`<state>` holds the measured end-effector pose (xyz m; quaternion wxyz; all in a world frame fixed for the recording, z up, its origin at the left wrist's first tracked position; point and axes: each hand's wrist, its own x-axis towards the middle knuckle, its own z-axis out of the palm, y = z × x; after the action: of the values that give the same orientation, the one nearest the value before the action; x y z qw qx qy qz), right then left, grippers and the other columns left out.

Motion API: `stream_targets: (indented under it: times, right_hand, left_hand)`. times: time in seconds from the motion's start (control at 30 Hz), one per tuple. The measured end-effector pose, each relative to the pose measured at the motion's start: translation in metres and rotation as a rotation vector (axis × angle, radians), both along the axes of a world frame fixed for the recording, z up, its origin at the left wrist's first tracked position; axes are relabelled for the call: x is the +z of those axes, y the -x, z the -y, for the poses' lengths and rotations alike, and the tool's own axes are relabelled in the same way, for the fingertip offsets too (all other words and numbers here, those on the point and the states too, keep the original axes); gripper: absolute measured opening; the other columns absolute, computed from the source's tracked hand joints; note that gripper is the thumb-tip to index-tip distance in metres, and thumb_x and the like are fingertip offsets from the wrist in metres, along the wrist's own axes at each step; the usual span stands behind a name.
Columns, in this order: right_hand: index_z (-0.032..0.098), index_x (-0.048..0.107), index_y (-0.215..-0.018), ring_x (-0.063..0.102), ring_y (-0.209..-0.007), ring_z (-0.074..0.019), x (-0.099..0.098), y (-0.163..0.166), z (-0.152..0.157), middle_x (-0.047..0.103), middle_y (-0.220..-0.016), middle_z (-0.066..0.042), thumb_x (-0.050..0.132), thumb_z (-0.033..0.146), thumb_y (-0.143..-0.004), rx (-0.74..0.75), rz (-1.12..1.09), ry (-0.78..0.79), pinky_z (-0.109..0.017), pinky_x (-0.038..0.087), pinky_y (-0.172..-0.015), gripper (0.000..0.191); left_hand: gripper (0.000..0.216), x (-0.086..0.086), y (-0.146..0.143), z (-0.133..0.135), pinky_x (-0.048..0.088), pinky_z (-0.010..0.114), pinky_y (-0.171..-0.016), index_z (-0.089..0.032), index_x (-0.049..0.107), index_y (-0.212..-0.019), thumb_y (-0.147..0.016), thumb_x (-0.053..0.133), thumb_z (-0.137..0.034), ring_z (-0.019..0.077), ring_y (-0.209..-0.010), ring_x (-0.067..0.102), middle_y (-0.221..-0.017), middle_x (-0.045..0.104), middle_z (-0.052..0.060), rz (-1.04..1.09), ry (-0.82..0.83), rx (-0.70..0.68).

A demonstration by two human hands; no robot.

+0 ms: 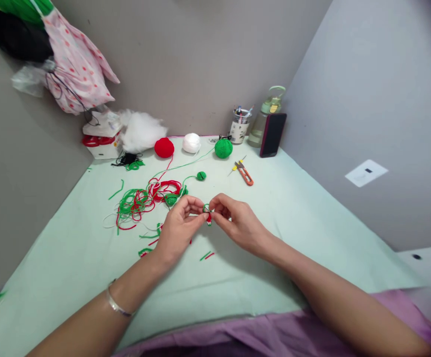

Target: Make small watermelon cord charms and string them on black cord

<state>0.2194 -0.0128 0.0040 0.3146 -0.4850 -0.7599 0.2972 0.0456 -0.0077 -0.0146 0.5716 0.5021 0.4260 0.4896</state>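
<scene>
Over the middle of the table, both hands meet at a small crocheted piece (pixel 209 218) in red, white and green. My left hand (pixel 180 223) is closed, thumb and fingertips pinching its left side. From the right, my right hand (pixel 237 218) pinches at its upper edge, where a green loop and a thin dark strand show between the fingertips. Whether the right fingers also hold a needle or a yarn end is too small to tell. Behind my left hand lie green crocheted pieces (pixel 171 200), partly hidden by it. Short green and red yarn snippets (pixel 207 256) lie below the hands.
Tangled red, green and white yarn (pixel 137 201) spreads to the left. A red ball (pixel 164 148), a white ball (pixel 191 143) and a green ball (pixel 223 148) stand behind. Orange thread snips (pixel 245 174), a phone (pixel 273 135), a bottle (pixel 259 126) and a pen cup (pixel 239 130) are at the back right.
</scene>
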Motion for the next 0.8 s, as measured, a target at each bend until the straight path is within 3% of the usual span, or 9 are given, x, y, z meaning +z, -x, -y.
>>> stream_targets:
  times: [0.2, 0.37, 0.47, 0.63, 0.8]
  right_hand:
    - [0.02, 0.063, -0.1, 0.051, -0.06, -0.0103, 0.0, -0.001, -0.003, 0.063, -0.07, 0.004, 0.061, 0.026, -0.091, 0.032, -0.032, 0.047, -0.022, 0.039, -0.06, 0.011]
    - [0.018, 0.066, -0.08, 0.046, -0.057, -0.0098, -0.001, -0.001, -0.003, 0.064, -0.066, 0.002, 0.06, 0.024, -0.09, 0.022, 0.031, 0.051, -0.022, 0.035, -0.057, 0.014]
    - [0.018, 0.064, -0.077, 0.043, -0.054, -0.0091, -0.001, -0.001, -0.004, 0.057, -0.06, 0.004, 0.057, 0.023, -0.089, -0.004, -0.021, 0.117, -0.021, 0.033, -0.054, 0.015]
    - [0.018, 0.059, -0.07, 0.043, -0.053, -0.0086, -0.005, -0.001, -0.007, 0.054, -0.058, 0.004, 0.058, 0.021, -0.082, -0.082, -0.091, 0.132, -0.021, 0.034, -0.052, 0.012]
    - [0.017, 0.06, -0.07, 0.045, -0.054, -0.0087, -0.007, -0.002, -0.01, 0.057, -0.06, 0.003, 0.058, 0.022, -0.081, -0.14, -0.135, 0.121, -0.021, 0.035, -0.051, 0.011]
  left_hand:
    - [0.023, 0.001, 0.001, -0.001, 0.048, 0.026, -0.075, -0.019, 0.061, -0.087, -0.072, 0.077, -0.024, 0.0147, -0.079, 0.061, -0.084, 0.064, 0.0, 0.016, 0.0, 0.005]
    - [0.028, -0.001, 0.003, -0.002, 0.047, 0.025, -0.071, -0.02, 0.058, -0.093, -0.073, 0.078, -0.026, 0.0136, -0.074, 0.061, -0.08, 0.064, -0.002, -0.015, 0.031, -0.025]
    - [0.031, 0.002, 0.004, -0.003, 0.043, 0.024, -0.065, -0.02, 0.056, -0.1, -0.076, 0.076, -0.027, 0.0112, -0.065, 0.056, -0.076, 0.062, -0.004, 0.015, 0.101, -0.064]
    - [0.023, 0.01, 0.007, -0.002, 0.04, 0.024, -0.069, -0.02, 0.062, -0.102, -0.083, 0.071, -0.031, 0.0122, -0.07, 0.053, -0.069, 0.057, -0.004, 0.07, 0.179, -0.127]
    - [0.015, 0.016, 0.011, -0.004, 0.041, 0.024, -0.073, -0.02, 0.064, -0.092, -0.083, 0.072, -0.029, 0.0115, -0.069, 0.051, -0.069, 0.055, -0.003, 0.214, 0.086, 0.01]
